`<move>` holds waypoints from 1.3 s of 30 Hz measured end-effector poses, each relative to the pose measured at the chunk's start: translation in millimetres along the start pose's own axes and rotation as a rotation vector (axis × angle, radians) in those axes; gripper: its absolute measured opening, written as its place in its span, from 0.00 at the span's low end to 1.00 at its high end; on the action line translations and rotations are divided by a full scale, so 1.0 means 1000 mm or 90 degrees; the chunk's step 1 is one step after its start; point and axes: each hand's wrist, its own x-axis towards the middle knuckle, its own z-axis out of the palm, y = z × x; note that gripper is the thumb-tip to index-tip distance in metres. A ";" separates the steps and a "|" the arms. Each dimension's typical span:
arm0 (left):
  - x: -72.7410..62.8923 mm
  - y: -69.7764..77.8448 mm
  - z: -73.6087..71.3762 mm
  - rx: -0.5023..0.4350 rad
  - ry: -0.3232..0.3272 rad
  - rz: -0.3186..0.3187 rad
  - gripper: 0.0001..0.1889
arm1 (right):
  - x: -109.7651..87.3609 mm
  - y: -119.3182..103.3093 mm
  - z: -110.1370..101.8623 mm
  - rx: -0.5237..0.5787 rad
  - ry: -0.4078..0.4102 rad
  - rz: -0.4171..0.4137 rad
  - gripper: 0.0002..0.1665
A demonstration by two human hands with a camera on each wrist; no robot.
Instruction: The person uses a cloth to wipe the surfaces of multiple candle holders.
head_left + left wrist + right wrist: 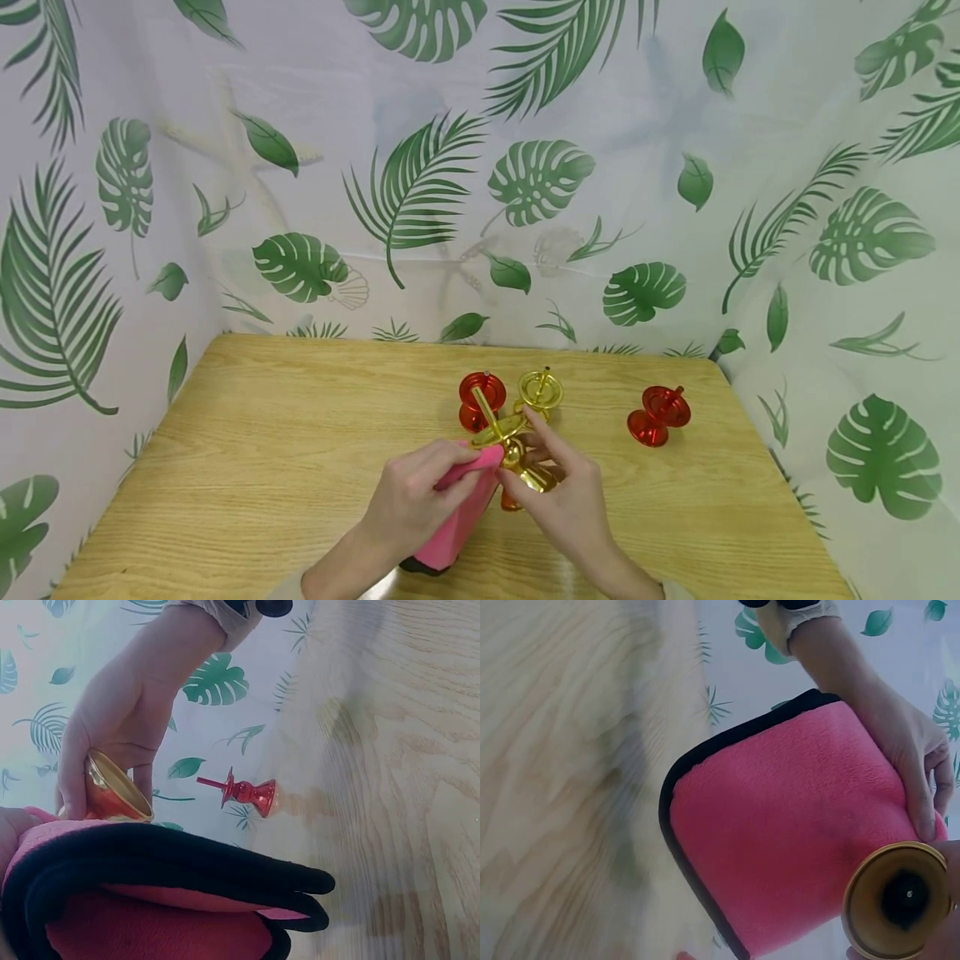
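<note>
My left hand (414, 493) pinches a folded pink cloth (459, 527) with black edging, its upper end pressed against a gold candlestick (534, 478). My right hand (572, 493) grips that candlestick by its stem and base, fingers behind and thumb in front. The candlestick leans, its dish and spike pointing up and left in the head view. Its hollow underside (877, 907) faces the right wrist camera. From the left hand the cloth hangs down, its black edge (187, 844) large in the left wrist view.
Behind the hands on the wooden table (315, 417) stand a red candlestick (482, 392) and another gold one (542, 390). A second red candlestick (658, 415) is farther right. A leaf-printed sheet (420, 308) encloses the table's back and sides.
</note>
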 end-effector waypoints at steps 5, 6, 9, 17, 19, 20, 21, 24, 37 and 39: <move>-0.002 -0.002 0.001 0.002 0.001 -0.006 0.18 | 0.003 -0.002 -0.002 0.060 -0.033 0.115 0.42; -0.003 -0.003 0.001 -0.001 0.002 -0.006 0.17 | 0.003 -0.003 -0.002 0.072 -0.042 0.133 0.42; -0.004 -0.005 0.002 -0.007 0.001 -0.010 0.17 | 0.005 -0.003 -0.004 0.108 -0.074 0.181 0.40; -0.010 -0.007 0.002 -0.008 0.003 -0.008 0.17 | 0.007 -0.001 -0.011 0.248 -0.207 0.234 0.42; -0.011 -0.007 0.001 -0.007 0.007 0.000 0.17 | 0.007 0.002 -0.013 0.283 -0.243 0.237 0.42; -0.011 -0.007 0.001 -0.006 0.010 0.003 0.17 | 0.007 0.003 -0.014 0.293 -0.257 0.231 0.42; -0.012 -0.008 0.001 -0.006 0.012 0.005 0.18 | 0.008 0.004 -0.015 0.309 -0.269 0.231 0.42; -0.013 -0.009 0.000 -0.006 0.011 -0.002 0.17 | 0.008 0.006 -0.018 0.319 -0.275 0.232 0.40; -0.010 -0.008 0.002 -0.004 0.008 -0.010 0.17 | 0.000 0.005 -0.006 0.031 -0.078 0.004 0.36; -0.008 -0.007 0.002 -0.003 0.006 -0.003 0.17 | -0.001 0.005 -0.004 -0.019 -0.052 -0.049 0.37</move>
